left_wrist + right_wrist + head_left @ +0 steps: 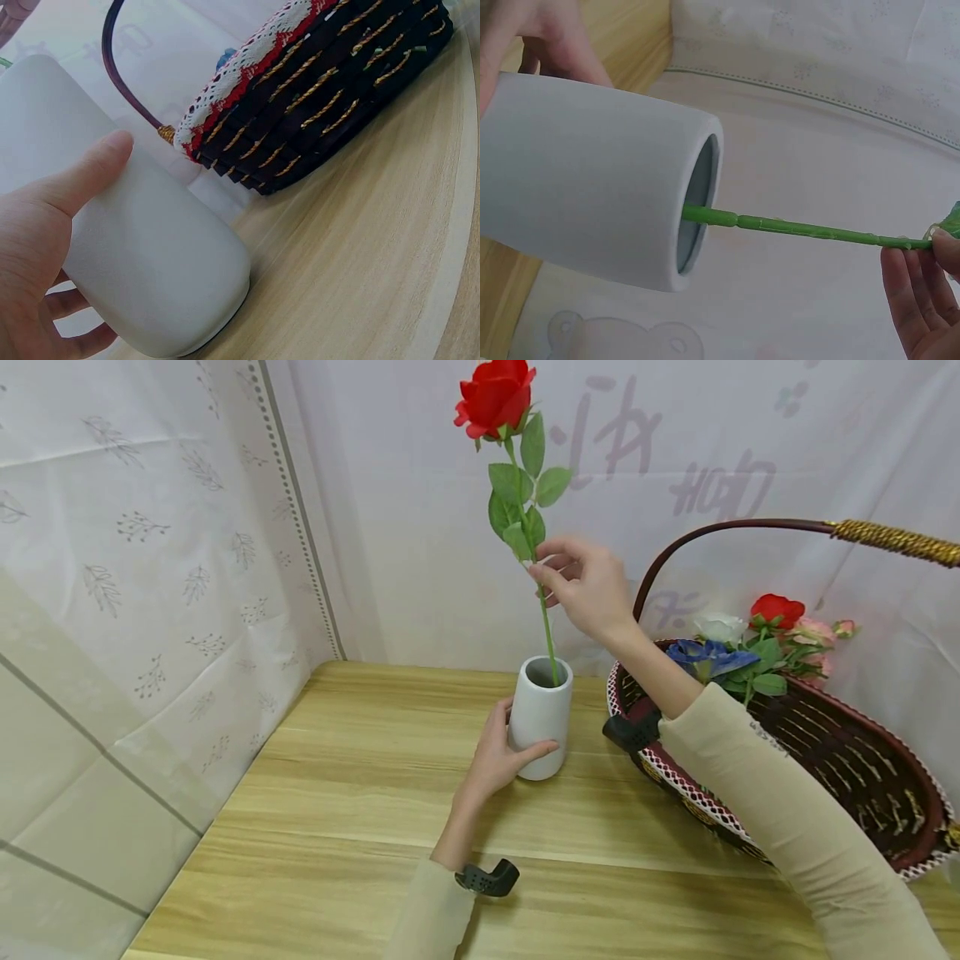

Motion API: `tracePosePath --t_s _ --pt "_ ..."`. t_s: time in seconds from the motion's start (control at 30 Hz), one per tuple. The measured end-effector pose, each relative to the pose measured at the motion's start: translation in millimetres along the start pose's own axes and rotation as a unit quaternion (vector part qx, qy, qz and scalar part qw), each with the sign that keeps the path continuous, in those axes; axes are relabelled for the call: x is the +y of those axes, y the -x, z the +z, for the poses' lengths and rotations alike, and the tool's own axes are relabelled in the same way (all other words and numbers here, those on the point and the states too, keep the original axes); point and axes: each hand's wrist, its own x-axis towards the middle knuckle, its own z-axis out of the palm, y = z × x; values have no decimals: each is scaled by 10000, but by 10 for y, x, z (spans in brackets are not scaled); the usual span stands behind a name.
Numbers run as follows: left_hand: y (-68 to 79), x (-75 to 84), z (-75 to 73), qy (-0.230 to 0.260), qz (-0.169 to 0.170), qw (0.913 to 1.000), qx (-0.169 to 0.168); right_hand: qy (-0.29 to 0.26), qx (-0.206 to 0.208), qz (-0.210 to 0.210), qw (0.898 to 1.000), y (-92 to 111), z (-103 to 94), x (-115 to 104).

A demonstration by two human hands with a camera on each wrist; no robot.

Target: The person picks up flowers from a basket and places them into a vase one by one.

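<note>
So there's a long-stemmed red rose point(528, 522) going into a pale vase point(538, 718) here, held from above by the right hand point(588, 587). That hand has the green stem point(547, 625) pinched between thumb and fingers, just under the leaves point(553, 487). The lower part of the stem runs in through the vase's mouth; where it ends down there I can't tell, the wall hides it. The bloom point(495, 397) sits right up at the top edge of the head view, leaning a bit to the left.

The left hand point(501, 745) is wrapped around the lower half of the vase — thumb across the near side, fingers round the other side. The vase looks upright on the wood-grain bench point(337, 810), toward the back edge.

Off to the right, a bit apart from the vase, there's a dark woven basket point(855, 760) with lacy trim and a tall arched handle point(892, 541). At its back end sits a bunch of flowers: a blue one point(708, 658), a white one point(722, 627), another red one point(777, 608) and some pink ones point(813, 632). Behind it all hangs pale printed cloth point(420, 543).
</note>
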Motion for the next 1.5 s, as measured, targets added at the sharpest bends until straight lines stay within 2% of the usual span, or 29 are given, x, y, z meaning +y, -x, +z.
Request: tracePosePath --t_s 0.27,0.97,1.23,1.5 --pt "-1 0 5 -36 -41 10000 13 23 -193 -159 9997 51 46 115" --pt "9 -11 2 94 -48 9999 -41 284 -554 -90 9980 224 124 258" --pt "2 -16 4 133 -18 9999 -40 488 -640 -173 9966 282 161 328" --pt "4 -2 -2 179 -45 9998 -50 465 -709 -234 9961 325 208 369"
